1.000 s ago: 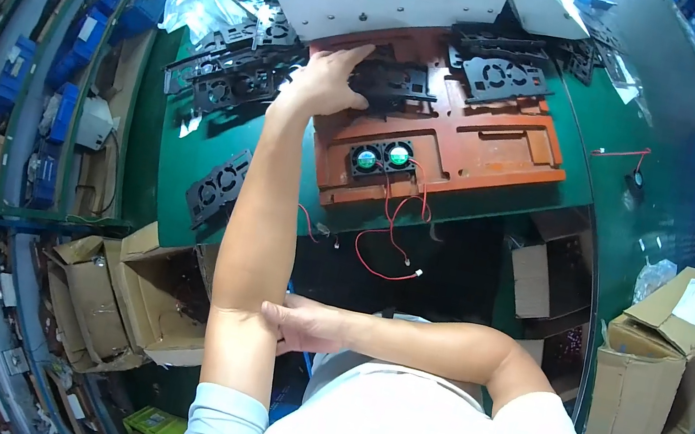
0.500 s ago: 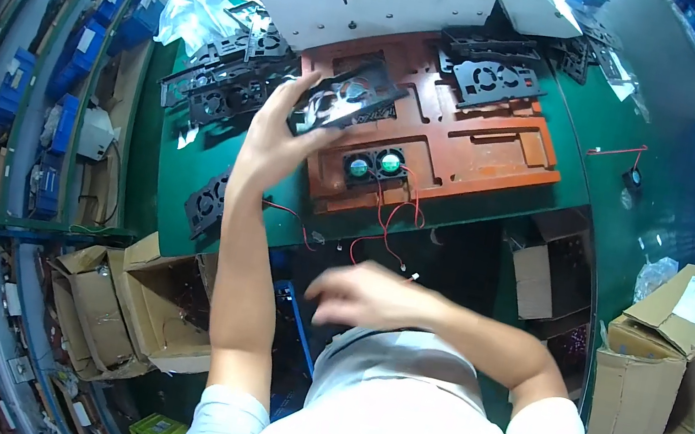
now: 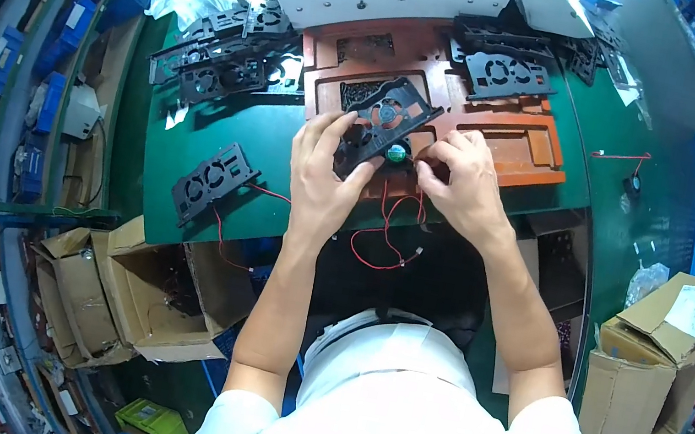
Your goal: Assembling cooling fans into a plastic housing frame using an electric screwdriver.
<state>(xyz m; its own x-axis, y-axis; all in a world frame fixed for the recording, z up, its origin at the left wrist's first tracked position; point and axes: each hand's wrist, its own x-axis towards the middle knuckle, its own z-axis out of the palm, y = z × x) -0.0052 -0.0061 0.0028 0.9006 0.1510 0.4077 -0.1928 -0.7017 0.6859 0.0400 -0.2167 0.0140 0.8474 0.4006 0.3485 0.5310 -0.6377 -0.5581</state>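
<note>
Pinching the frame [image 3: 394, 119] in your left hand [image 3: 325, 178], you curl your right hand [image 3: 468, 184] beside the fan [image 3: 397, 153], grip unclear.

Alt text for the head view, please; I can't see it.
The person's left hand holds a black bracket tilted over an orange fixture; the right hand is close beside a small fan, its grip unclear. Red wires trail below, and a second bracket lies on the green table at left.
</note>
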